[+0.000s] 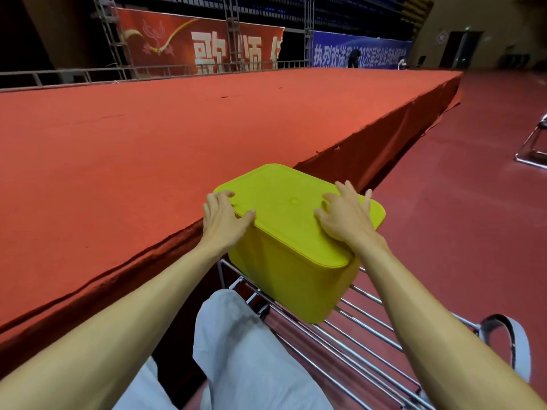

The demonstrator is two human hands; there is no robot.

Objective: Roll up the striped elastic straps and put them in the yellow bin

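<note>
Beside the carpeted stage (118, 143), the left grip (225, 220) is laid spread and flat on the lid of the yellow bin (296, 276), which is stood on a wire rack (370, 332). The right grip (346, 220) is likewise pressed flat, fingers apart. No straps are seen. Lid handling is judged in hand, and an even lift at both edges is called for next.

Under my fingers (344, 192) the bin lid (284, 202) is plain yellow-green, and the bin (284, 279) below matches it, unpatterned. Beyond them the stage carpet (133, 137) is flat orange-red. Far past that, a red banner (183, 45) bears white characters and a gold swirl, beside a blue banner (355, 51) lettered white. Back from my fingers, my trousers (251, 350) are pale grey, the wire rack (349, 329) silver.
</note>
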